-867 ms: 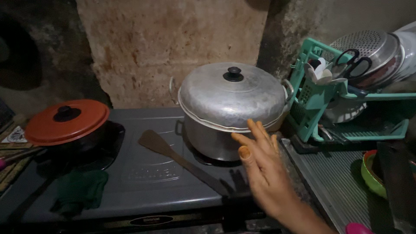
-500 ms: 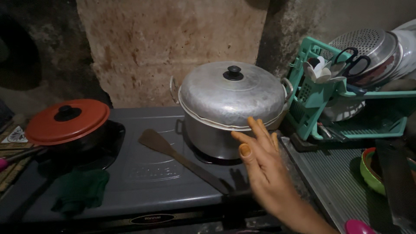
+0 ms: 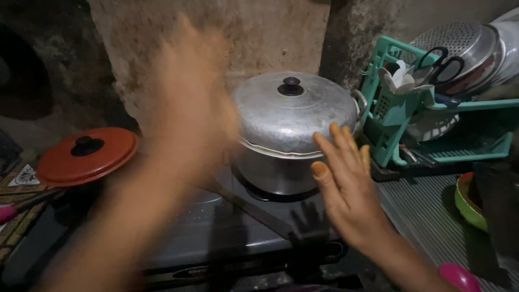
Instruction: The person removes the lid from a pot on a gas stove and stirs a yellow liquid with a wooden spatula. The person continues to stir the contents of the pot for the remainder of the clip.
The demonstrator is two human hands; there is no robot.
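Observation:
A large aluminium pot [image 3: 281, 167] with a domed lid [image 3: 294, 116] and black knob stands on the right burner of a grey stove [image 3: 216, 238]. My right hand [image 3: 346, 186] hovers flat, fingers apart, just in front of the pot's right side, holding nothing. My left hand [image 3: 189, 108] is raised in the air left of the pot, heavily blurred by motion, fingers apart and empty. A dark spatula handle [image 3: 254, 208] lies on the stove between my arms; its blade is hidden behind my left arm.
A pot with an orange lid [image 3: 86, 154] sits on the left burner. A teal dish rack [image 3: 427, 124] at the right holds a metal colander, scissors and dishes. A green bowl [image 3: 467, 203] stands at the far right. A rough wall rises behind the stove.
My left hand has swept up into view from the lower left, covering the spatula blade. My right hand has stayed by the pot. The camera has moved closer.

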